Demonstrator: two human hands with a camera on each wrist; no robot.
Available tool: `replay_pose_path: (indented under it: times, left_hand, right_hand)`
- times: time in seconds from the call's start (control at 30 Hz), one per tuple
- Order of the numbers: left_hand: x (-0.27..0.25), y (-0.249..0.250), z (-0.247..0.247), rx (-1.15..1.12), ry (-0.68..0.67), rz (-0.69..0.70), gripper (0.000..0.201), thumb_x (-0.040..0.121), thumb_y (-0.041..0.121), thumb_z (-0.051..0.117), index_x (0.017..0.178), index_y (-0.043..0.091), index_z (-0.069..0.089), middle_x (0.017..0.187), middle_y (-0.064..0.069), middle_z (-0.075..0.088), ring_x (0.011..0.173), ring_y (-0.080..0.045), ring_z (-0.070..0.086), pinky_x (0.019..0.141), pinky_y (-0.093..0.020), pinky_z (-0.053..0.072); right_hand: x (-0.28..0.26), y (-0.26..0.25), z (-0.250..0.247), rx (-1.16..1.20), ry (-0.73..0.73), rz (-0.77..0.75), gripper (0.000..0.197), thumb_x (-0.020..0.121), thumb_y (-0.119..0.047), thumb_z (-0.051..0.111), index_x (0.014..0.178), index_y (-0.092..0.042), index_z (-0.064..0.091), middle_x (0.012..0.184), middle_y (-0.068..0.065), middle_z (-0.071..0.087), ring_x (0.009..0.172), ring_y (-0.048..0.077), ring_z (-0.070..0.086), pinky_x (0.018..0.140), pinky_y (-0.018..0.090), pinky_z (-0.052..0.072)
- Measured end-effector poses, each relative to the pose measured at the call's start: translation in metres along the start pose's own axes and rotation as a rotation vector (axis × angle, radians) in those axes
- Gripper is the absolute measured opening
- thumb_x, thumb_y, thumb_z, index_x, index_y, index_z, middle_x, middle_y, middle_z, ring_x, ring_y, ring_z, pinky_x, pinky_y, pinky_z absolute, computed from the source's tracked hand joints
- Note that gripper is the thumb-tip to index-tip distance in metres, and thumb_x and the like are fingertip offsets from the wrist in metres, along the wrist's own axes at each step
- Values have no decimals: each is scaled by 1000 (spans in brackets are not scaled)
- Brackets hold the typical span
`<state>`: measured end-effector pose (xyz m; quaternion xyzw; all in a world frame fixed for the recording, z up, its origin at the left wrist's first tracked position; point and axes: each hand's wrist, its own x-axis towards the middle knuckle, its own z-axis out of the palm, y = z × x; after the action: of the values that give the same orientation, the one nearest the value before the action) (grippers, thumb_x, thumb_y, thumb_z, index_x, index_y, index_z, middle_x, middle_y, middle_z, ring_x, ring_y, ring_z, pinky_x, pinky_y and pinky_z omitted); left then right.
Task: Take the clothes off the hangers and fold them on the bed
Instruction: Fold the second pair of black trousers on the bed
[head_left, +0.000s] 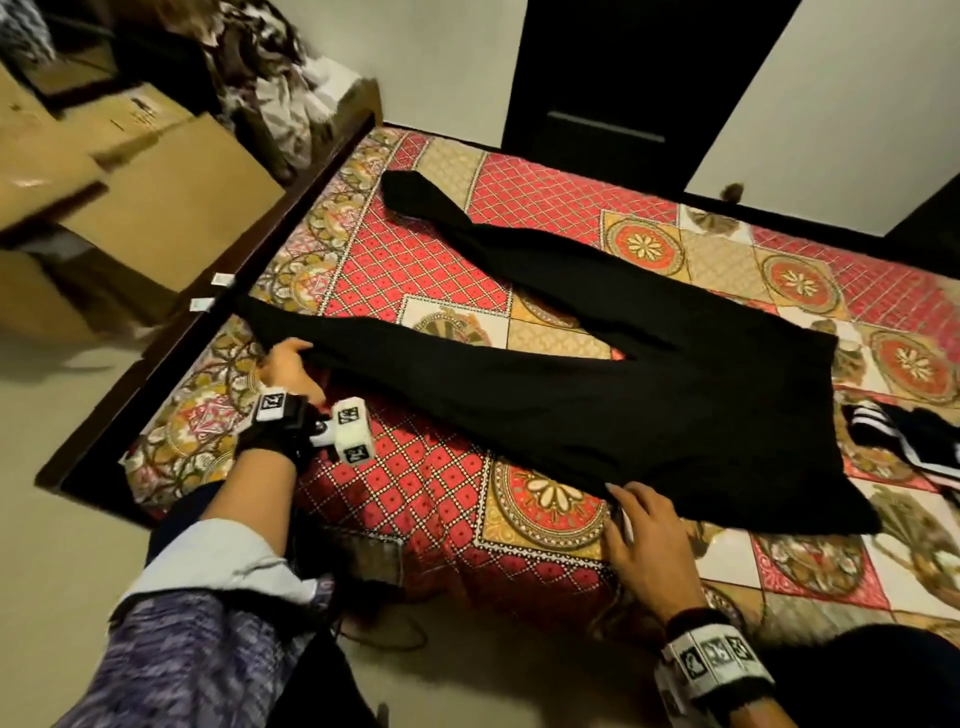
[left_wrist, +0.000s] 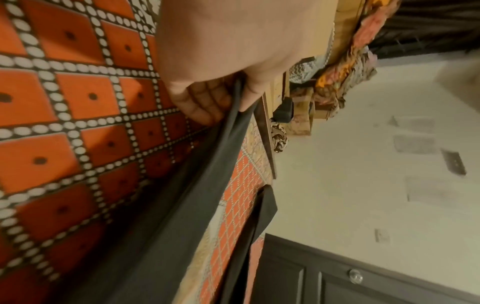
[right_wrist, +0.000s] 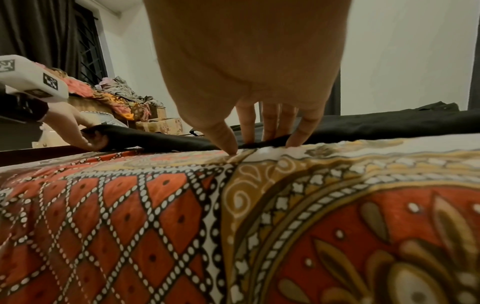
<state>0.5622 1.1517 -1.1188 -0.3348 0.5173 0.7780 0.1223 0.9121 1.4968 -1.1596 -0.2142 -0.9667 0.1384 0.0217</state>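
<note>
Black trousers (head_left: 571, 374) lie spread on the patterned bed sheet (head_left: 415, 499), legs pointing left and waist at the right. My left hand (head_left: 291, 356) grips the near leg close to its hem; in the left wrist view the fingers (left_wrist: 207, 102) pinch the dark cloth (left_wrist: 182, 205), lifting it a little off the sheet. My right hand (head_left: 626, 501) rests with straight fingers on the near edge of the trousers by the waist. In the right wrist view its fingertips (right_wrist: 270, 133) touch the black cloth (right_wrist: 363, 125) while the thumb presses the sheet (right_wrist: 337, 185).
A black garment with white stripes (head_left: 904, 436) lies at the bed's right edge. Cardboard boxes (head_left: 156, 197) and a heap of clothes (head_left: 260, 67) stand left of the dark bed frame (head_left: 208, 317). A dark door (head_left: 623, 78) is behind the bed.
</note>
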Motion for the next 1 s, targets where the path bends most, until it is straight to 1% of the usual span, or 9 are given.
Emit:
replay_pose_path:
  times: [0.1, 0.2, 0.4, 0.53, 0.6, 0.67, 0.77, 0.9, 1.0]
  left_hand:
    - [2, 18, -7, -23, 7, 37, 22, 99, 12, 44, 78, 17, 41, 80, 0, 46, 74, -20, 49, 61, -22, 44]
    - [-18, 41, -12, -51, -41, 7, 12, 72, 8, 53, 74, 15, 43, 60, -3, 61, 70, -17, 53, 59, -20, 44]
    - [49, 68, -54, -245, 72, 74, 31, 99, 23, 62, 129, 15, 65, 121, -3, 69, 103, -20, 69, 91, -35, 57]
    - [59, 60, -77, 22, 138, 49, 53, 100, 30, 59, 150, 15, 48, 153, -7, 51, 131, -21, 58, 90, -33, 56]
    - [74, 53, -94, 235, 145, 65, 59, 98, 25, 62, 152, 9, 44, 156, -16, 44, 138, -33, 51, 93, -38, 53]
    - [103, 51, -107, 371, 240, 107, 63, 85, 31, 68, 140, 5, 52, 140, -19, 53, 123, -45, 58, 96, -51, 53]
    - [92, 53, -102, 404, 373, 121, 72, 72, 27, 69, 137, 9, 44, 118, -7, 53, 96, -32, 62, 85, -44, 56]
    - [66, 51, -90, 514, 323, 176, 66, 67, 13, 70, 129, -3, 52, 110, -14, 65, 81, -29, 64, 67, -40, 57]
    - [65, 67, -94, 657, 236, 116, 35, 79, -2, 69, 111, -10, 60, 106, -20, 66, 70, -33, 64, 42, -36, 57]
  right_hand:
    - [2, -2, -2, 3, -10, 12, 51, 93, -29, 68, 142, -20, 59, 142, 7, 53, 133, 26, 47, 110, 44, 42]
    - [3, -3, 0, 2, 15, 7, 49, 91, -28, 67, 138, -18, 62, 136, 10, 57, 127, 30, 51, 104, 47, 46]
    - [6, -17, 4, -31, 93, 48, 43, 89, -28, 65, 131, -22, 67, 121, 7, 59, 115, 28, 53, 94, 46, 47]
    - [18, -27, 1, -23, 129, 127, 23, 90, -26, 70, 113, -24, 71, 109, 3, 60, 107, 26, 55, 90, 46, 44]
    - [22, -31, -1, -74, 112, 139, 19, 89, -28, 70, 108, -24, 71, 105, 3, 61, 103, 27, 55, 89, 46, 42]
    - [24, -35, -2, -119, 110, 135, 20, 87, -31, 72, 106, -24, 71, 104, 3, 63, 101, 26, 57, 88, 46, 42]
    - [29, -46, 1, -96, 121, 72, 30, 85, -32, 74, 113, -24, 72, 110, 2, 63, 104, 25, 58, 89, 45, 42]
    - [36, -72, 13, 13, 85, 19, 30, 87, -26, 73, 118, -25, 72, 116, 1, 60, 109, 23, 56, 90, 42, 44]
    - [44, -83, 15, 42, 65, 64, 22, 90, -27, 70, 111, -29, 72, 113, -2, 59, 109, 21, 54, 90, 43, 43]
